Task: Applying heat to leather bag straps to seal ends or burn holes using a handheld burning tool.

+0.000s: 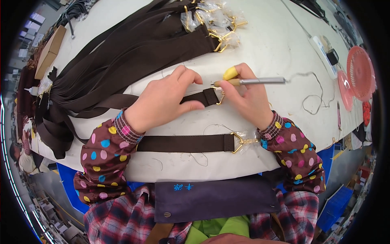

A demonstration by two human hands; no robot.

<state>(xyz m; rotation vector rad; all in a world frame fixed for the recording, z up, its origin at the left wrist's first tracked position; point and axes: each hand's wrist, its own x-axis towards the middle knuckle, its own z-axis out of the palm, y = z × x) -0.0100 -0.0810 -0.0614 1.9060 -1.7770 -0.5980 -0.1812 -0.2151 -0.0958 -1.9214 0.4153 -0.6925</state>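
My right hand (250, 97) is closed on a slim silver pen-shaped tool (264, 80) with a tan grip and dark tip. A yellow cover sits on one of its fingers. The tip points left, just above the end of a dark brown webbing strap (196, 99) with a gold triangular ring (220, 96). Over that strap, my left hand (162, 97) is open, thumb and index finger apart, thumb beside the strap; its other fingers are partly hidden. A second brown strap (183, 143) lies nearer me, its gold ring and clasp (239, 141) partly in clear plastic.
A large bundle of brown straps (122, 61) spreads across the far left, gold hardware (219, 40) in plastic at its end. To the right are a white power strip (324, 57), a pink basket (359, 71) and a loose thread (319, 95). A cardboard box (50, 53) stands far left.
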